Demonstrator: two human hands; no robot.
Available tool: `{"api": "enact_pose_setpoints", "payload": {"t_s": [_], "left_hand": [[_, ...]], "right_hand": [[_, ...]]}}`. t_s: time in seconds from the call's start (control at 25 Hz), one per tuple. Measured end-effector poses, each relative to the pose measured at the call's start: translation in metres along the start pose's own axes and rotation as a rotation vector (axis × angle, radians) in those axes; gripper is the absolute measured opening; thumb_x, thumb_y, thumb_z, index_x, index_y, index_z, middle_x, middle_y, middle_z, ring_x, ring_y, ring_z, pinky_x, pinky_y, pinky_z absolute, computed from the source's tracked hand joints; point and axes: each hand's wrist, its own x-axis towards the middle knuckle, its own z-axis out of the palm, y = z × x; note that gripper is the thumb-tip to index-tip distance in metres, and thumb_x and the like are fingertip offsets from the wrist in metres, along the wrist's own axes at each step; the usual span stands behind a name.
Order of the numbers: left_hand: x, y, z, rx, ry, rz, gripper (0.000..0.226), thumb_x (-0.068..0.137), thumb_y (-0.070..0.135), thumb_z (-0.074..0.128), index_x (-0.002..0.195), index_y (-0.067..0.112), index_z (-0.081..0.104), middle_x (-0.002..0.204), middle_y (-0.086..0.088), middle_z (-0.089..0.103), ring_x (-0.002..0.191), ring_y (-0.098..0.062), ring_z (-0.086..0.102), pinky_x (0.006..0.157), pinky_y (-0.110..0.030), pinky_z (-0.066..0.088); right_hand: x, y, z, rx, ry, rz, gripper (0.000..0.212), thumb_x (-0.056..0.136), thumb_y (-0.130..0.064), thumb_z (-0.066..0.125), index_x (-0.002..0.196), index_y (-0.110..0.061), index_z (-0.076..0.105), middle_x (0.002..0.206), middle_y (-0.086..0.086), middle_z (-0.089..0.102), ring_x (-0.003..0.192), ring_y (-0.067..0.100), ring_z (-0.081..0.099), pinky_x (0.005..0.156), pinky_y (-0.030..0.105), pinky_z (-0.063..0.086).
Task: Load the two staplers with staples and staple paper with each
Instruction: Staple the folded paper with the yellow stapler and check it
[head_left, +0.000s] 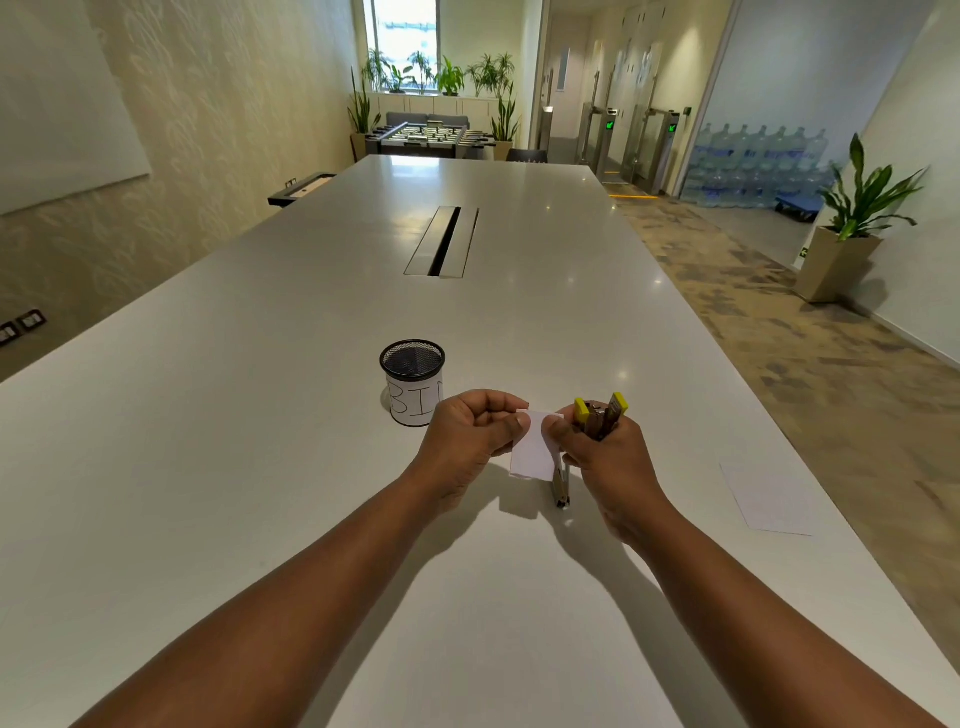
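My right hand (605, 454) grips a small stapler (598, 418) with yellow ends, its two arms spread apart and pointing away from me. A small white piece of paper (535, 447) hangs between both hands: my left hand (467, 431) pinches its upper left corner, and my right thumb touches its right edge. Below the paper a second, metal-coloured stapler (561, 486) shows partly, its dark tip resting on the white table (260, 467); the paper and my right hand hide its upper part.
A black mesh cup (412, 382) with a white label reading "BIN" stands just beyond my left hand. A white sheet of paper (766, 499) lies near the table's right edge. A cable slot (441, 241) sits mid-table farther away.
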Motion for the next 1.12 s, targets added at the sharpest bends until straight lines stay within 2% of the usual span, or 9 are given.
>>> {"api": "enact_pose_setpoints", "payload": {"t_s": [0.08, 0.28, 0.48, 0.68, 0.76, 0.84, 0.92, 1.0, 1.12], "left_hand": [[-0.002, -0.001, -0.001, -0.008, 0.002, 0.001, 0.012, 0.089, 0.003, 0.075, 0.092, 0.015, 0.077, 0.095, -0.019, 0.078, 0.083, -0.017, 0.074, 0.074, -0.026, 0.060], [-0.005, -0.004, -0.002, -0.047, -0.007, -0.021, 0.017, 0.088, 0.002, 0.074, 0.084, 0.018, 0.079, 0.088, -0.002, 0.079, 0.075, -0.009, 0.071, 0.065, -0.018, 0.055], [-0.002, -0.005, 0.001, -0.065, 0.028, -0.027, 0.023, 0.089, 0.004, 0.074, 0.079, 0.024, 0.080, 0.089, -0.015, 0.072, 0.081, -0.021, 0.066, 0.070, -0.025, 0.056], [-0.001, -0.010, -0.004, -0.074, 0.059, -0.051, 0.022, 0.088, 0.002, 0.074, 0.078, 0.021, 0.079, 0.085, -0.013, 0.072, 0.082, -0.024, 0.064, 0.074, -0.030, 0.056], [0.000, -0.012, -0.006, -0.055, 0.050, -0.050, 0.021, 0.090, 0.001, 0.072, 0.083, 0.019, 0.078, 0.082, -0.012, 0.071, 0.083, -0.026, 0.063, 0.079, -0.035, 0.054], [0.000, -0.009, -0.009, 0.027, -0.010, -0.041, 0.021, 0.092, 0.001, 0.067, 0.094, 0.018, 0.078, 0.079, -0.014, 0.062, 0.078, -0.023, 0.058, 0.080, -0.036, 0.052], [0.001, -0.003, -0.010, 0.173, -0.079, -0.023, 0.016, 0.092, 0.009, 0.068, 0.101, 0.017, 0.078, 0.077, -0.014, 0.062, 0.072, -0.015, 0.058, 0.075, -0.025, 0.051], [0.003, 0.002, -0.008, 0.324, -0.114, 0.017, 0.007, 0.092, 0.017, 0.073, 0.095, 0.015, 0.079, 0.079, -0.003, 0.075, 0.071, -0.004, 0.064, 0.069, -0.015, 0.051], [0.007, 0.007, -0.004, 0.447, -0.097, 0.038, 0.012, 0.092, 0.015, 0.073, 0.081, 0.013, 0.077, 0.068, 0.009, 0.071, 0.060, 0.002, 0.059, 0.060, -0.010, 0.046]], "right_hand": [[0.000, 0.000, 0.000, 0.012, 0.004, -0.019, 0.017, 0.089, -0.011, 0.074, 0.073, -0.007, 0.071, 0.070, 0.006, 0.071, 0.066, 0.013, 0.064, 0.066, 0.026, 0.054], [0.000, 0.005, 0.000, 0.070, 0.040, -0.011, 0.016, 0.088, -0.009, 0.075, 0.073, -0.015, 0.079, 0.073, 0.006, 0.074, 0.070, 0.015, 0.067, 0.073, 0.032, 0.056], [-0.003, 0.015, 0.003, 0.114, 0.027, 0.022, 0.018, 0.095, -0.019, 0.069, 0.081, -0.019, 0.081, 0.085, 0.010, 0.079, 0.079, 0.023, 0.071, 0.077, 0.041, 0.058], [-0.006, 0.022, 0.005, -0.017, -0.028, 0.023, 0.023, 0.094, -0.022, 0.069, 0.074, -0.010, 0.073, 0.068, 0.002, 0.073, 0.061, 0.015, 0.062, 0.063, 0.041, 0.049], [-0.005, 0.022, 0.005, -0.027, -0.050, 0.003, 0.025, 0.094, -0.021, 0.068, 0.074, -0.007, 0.072, 0.069, 0.005, 0.072, 0.063, 0.015, 0.063, 0.065, 0.040, 0.051], [-0.006, 0.022, 0.005, -0.034, -0.088, 0.000, 0.029, 0.094, -0.022, 0.068, 0.075, -0.001, 0.069, 0.071, 0.013, 0.069, 0.066, 0.022, 0.060, 0.068, 0.042, 0.049], [-0.008, 0.022, 0.006, -0.073, -0.127, -0.005, 0.033, 0.095, -0.024, 0.068, 0.071, -0.001, 0.063, 0.064, 0.010, 0.060, 0.061, 0.022, 0.051, 0.064, 0.039, 0.042], [-0.008, 0.019, 0.007, -0.146, -0.156, -0.009, 0.036, 0.095, -0.028, 0.068, 0.066, -0.008, 0.062, 0.057, 0.004, 0.056, 0.055, 0.021, 0.046, 0.059, 0.036, 0.039], [-0.006, 0.012, 0.009, -0.202, -0.178, -0.012, 0.036, 0.095, -0.029, 0.066, 0.062, -0.016, 0.064, 0.052, -0.004, 0.057, 0.050, 0.017, 0.047, 0.053, 0.033, 0.040]]}}
